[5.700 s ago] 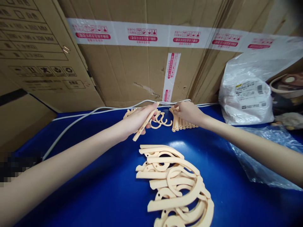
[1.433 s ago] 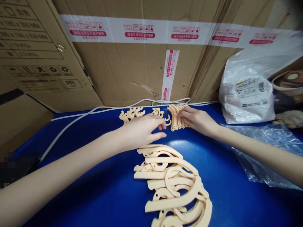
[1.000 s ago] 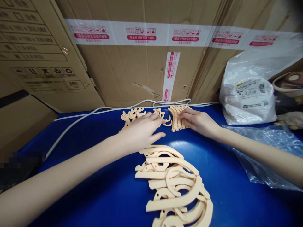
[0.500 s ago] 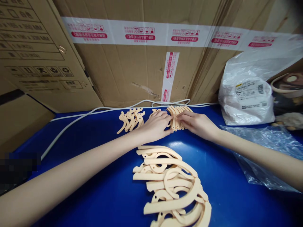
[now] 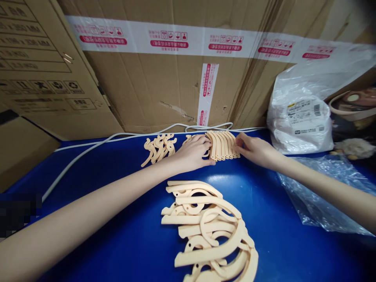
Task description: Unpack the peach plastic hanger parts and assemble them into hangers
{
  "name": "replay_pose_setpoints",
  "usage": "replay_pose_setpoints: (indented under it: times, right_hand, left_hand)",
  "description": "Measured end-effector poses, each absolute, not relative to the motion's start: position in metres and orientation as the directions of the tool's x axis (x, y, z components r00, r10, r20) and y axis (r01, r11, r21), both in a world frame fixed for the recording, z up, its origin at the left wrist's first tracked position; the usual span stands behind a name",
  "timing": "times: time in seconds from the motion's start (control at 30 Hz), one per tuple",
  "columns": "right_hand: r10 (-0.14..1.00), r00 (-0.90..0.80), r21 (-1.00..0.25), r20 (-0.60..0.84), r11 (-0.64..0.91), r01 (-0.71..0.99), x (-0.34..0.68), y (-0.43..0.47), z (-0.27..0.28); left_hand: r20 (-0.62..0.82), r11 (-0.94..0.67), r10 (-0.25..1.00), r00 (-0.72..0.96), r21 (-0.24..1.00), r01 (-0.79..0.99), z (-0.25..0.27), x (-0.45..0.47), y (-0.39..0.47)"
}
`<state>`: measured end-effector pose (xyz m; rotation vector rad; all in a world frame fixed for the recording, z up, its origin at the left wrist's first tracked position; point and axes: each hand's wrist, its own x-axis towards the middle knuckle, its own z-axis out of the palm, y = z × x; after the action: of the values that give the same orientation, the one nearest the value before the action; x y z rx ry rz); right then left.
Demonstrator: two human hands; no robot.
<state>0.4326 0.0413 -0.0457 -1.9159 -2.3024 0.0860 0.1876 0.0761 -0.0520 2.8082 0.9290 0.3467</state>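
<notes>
A row of several beige curved hanger arms stands side by side at the back of the blue surface. My left hand is closed at the row's left end, fingertips at the top and thumb at the bottom. At the right end, my right hand has its fingers curled against the last pieces. Small beige hook pieces lie in a loose group left of my left hand, and a few more are partly hidden behind it. Nearer to me lies an overlapping pile of beige folding hangers.
Cardboard boxes form a wall behind the blue surface. A white cable runs along the back and left. At right are a white plastic bag with a label and a clear plastic bag under my forearm.
My right hand has shifted right from the middle of the row to its right end, and more of the arms show between my hands. My left hand keeps its place at the left end.
</notes>
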Motion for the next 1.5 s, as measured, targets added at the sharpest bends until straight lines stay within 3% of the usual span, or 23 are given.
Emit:
replay_pose_setpoints:
  times: [0.1, 0.27, 0.4, 0.5, 0.67, 0.73, 0.83, 0.93, 1.03, 1.13, 1.23, 1.3, 1.4, 1.47, 1.5]
  right_hand:
    - [0.979, -0.196, -0.188, 0.060, 0.204, 0.961, 0.434, 0.043, -0.050]
    - [0.964, -0.204, -0.063, 0.170, 0.218, 0.974, 0.421, 0.030, -0.036]
    - [0.864, -0.480, -0.251, 0.151, 0.503, 0.827, 0.383, -0.009, -0.021]
    - [0.753, -0.645, -0.286, 0.126, 0.651, 0.704, 0.354, -0.036, -0.022]
    - [0.744, -0.656, -0.334, 0.128, 0.655, 0.678, 0.336, -0.044, -0.028]
    - [0.777, -0.610, -0.401, 0.157, 0.615, 0.679, 0.336, -0.039, -0.023]
    - [0.833, -0.517, -0.534, 0.199, 0.534, 0.656, 0.338, -0.032, -0.013]
    - [0.843, -0.472, -0.600, 0.257, 0.522, 0.606, 0.340, -0.027, -0.002]
    - [0.816, -0.465, -0.404, 0.343, 0.575, 0.711, 0.342, -0.022, 0.006]
    - [0.764, -0.462, -0.074, 0.450, 0.548, 0.833, 0.341, -0.017, 0.010]
    - [0.761, -0.479, 0.076, 0.438, 0.499, 0.863, 0.337, -0.012, 0.010]
    - [0.777, -0.503, 0.002, 0.379, 0.543, 0.840, 0.334, -0.009, 0.010]
    - [0.806, -0.526, -0.348, 0.273, 0.592, 0.727, 0.332, -0.004, 0.011]
    - [0.843, -0.489, -0.592, 0.224, 0.516, 0.619, 0.333, 0.000, 0.012]
    - [0.870, -0.415, -0.659, 0.267, 0.479, 0.580, 0.335, 0.003, 0.012]
  left_hand:
    - [0.154, -0.794, 0.600, 0.785, 0.234, 0.561, -0.052, 0.188, 0.078]
    - [0.137, -0.793, 0.591, 0.795, 0.278, 0.542, -0.040, 0.173, 0.068]
    - [0.101, -0.777, 0.576, 0.811, 0.376, 0.505, -0.014, 0.140, 0.045]
    - [0.018, -0.727, 0.599, 0.801, 0.432, 0.534, -0.003, 0.115, 0.026]
    - [0.014, -0.661, 0.644, 0.765, 0.515, 0.546, -0.011, 0.097, 0.012]
    - [0.008, -0.579, 0.663, 0.749, 0.639, 0.506, -0.016, 0.100, 0.010]
    - [-0.066, -0.290, 0.735, 0.675, 0.869, 0.401, -0.017, 0.110, 0.010]
    - [-0.126, -0.049, 0.837, 0.532, 0.952, 0.303, -0.014, 0.121, 0.010]
    - [-0.068, -0.074, 0.890, 0.451, 0.954, 0.290, -0.010, 0.130, 0.010]
    - [0.128, -0.286, 0.885, 0.448, 0.908, 0.307, -0.003, 0.137, 0.009]
    - [0.303, -0.488, 0.840, 0.450, 0.785, 0.382, 0.005, 0.142, 0.008]
    - [0.336, -0.539, 0.827, 0.451, 0.700, 0.469, 0.008, 0.144, 0.007]
    - [0.328, -0.552, 0.827, 0.456, 0.628, 0.548, 0.011, 0.143, 0.011]
    - [0.349, -0.562, 0.826, 0.443, 0.585, 0.585, 0.011, 0.139, 0.017]
    - [0.361, -0.564, 0.826, 0.434, 0.559, 0.608, 0.010, 0.135, 0.023]
